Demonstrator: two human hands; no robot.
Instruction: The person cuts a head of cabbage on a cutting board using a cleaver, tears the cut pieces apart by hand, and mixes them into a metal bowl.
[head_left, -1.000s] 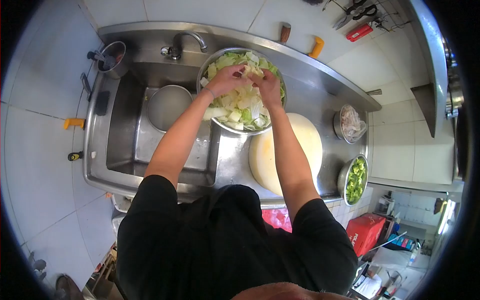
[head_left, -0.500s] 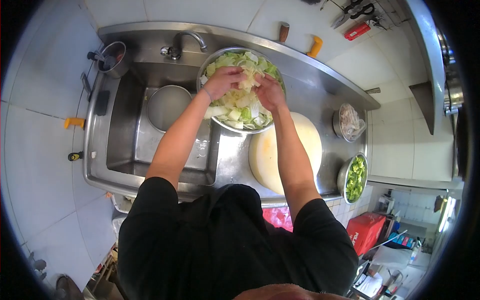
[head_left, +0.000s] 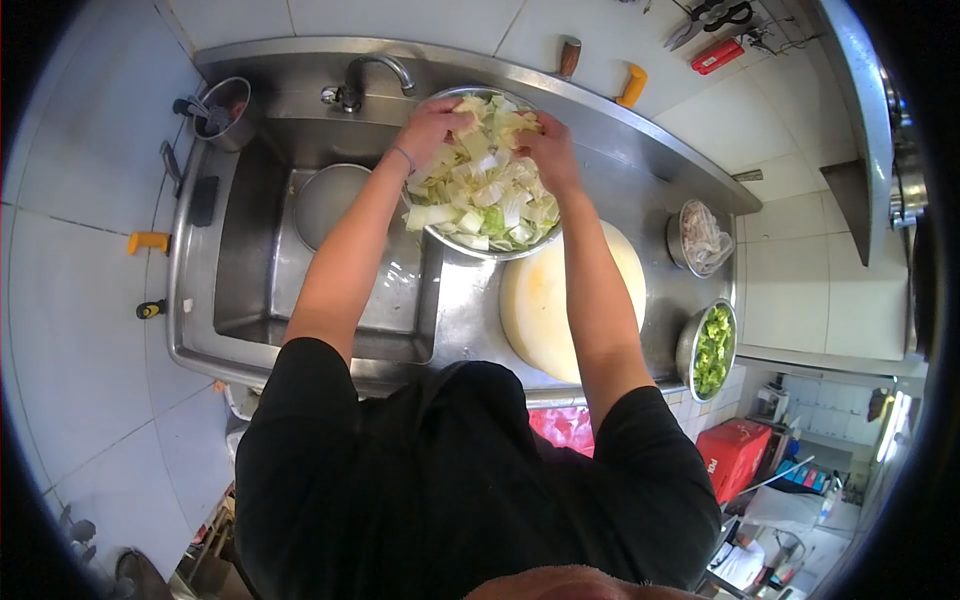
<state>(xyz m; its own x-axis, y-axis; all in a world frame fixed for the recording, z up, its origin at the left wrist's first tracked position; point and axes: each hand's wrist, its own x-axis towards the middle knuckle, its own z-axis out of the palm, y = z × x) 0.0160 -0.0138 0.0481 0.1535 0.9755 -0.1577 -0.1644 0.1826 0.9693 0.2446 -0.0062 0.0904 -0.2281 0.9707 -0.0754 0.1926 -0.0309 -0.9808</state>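
Note:
A round metal bowl (head_left: 470, 247) heaped with chopped napa cabbage (head_left: 488, 188) stands on the counter, just right of the sink. At the far left of the heap, my left hand (head_left: 436, 128) has its fingers curled into pale cabbage pieces. Opposite it, my right hand (head_left: 549, 152) grips more leaves at the bowl's right side, fingertips partly hidden among them. Between the two hands lies loose cabbage. A thick round cutting board (head_left: 540, 310) sits below my right forearm, close to the bowl.
The sink basin (head_left: 390, 310) on the left holds a round metal pan (head_left: 325, 205) beneath the faucet (head_left: 380, 70). A utensil pot (head_left: 228, 115) stands at the back left corner. On the right are a bowl of green vegetables (head_left: 712, 352) and a bowl with a plastic bag (head_left: 703, 240).
My hands have moved apart, from a raised clump of cabbage at the middle to the far sides of the bowl. The leaves between them have dropped and spread over the heap.

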